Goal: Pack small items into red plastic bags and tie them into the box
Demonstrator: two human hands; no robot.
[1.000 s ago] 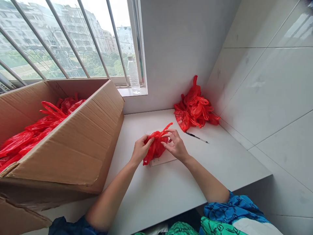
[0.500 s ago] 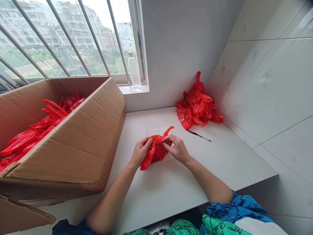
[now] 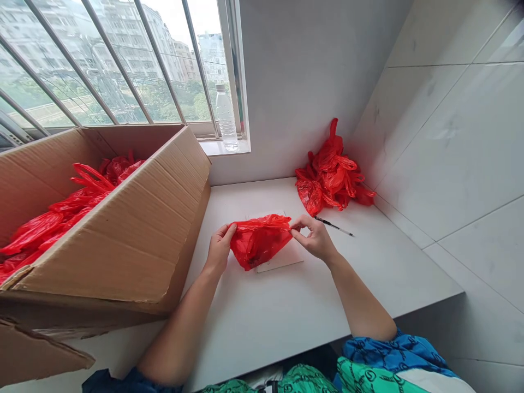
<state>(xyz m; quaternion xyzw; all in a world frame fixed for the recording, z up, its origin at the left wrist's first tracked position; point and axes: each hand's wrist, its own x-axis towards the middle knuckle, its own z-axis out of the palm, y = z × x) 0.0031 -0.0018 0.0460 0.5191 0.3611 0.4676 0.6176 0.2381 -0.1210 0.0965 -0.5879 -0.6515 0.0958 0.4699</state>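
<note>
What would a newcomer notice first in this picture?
The red plastic bag is stretched between the left hand and right hand, over the white table. Next come the big cardboard box at left, full of red bags, and a red pile in the far corner.

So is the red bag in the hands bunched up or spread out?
Spread out: the red plastic bag is stretched wide between the left hand and right hand.

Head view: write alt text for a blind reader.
Left hand and right hand hold a crumpled red plastic bag stretched above a white tabletop. An open cardboard box of red bags stands left; a heap of red bags lies behind.
</note>
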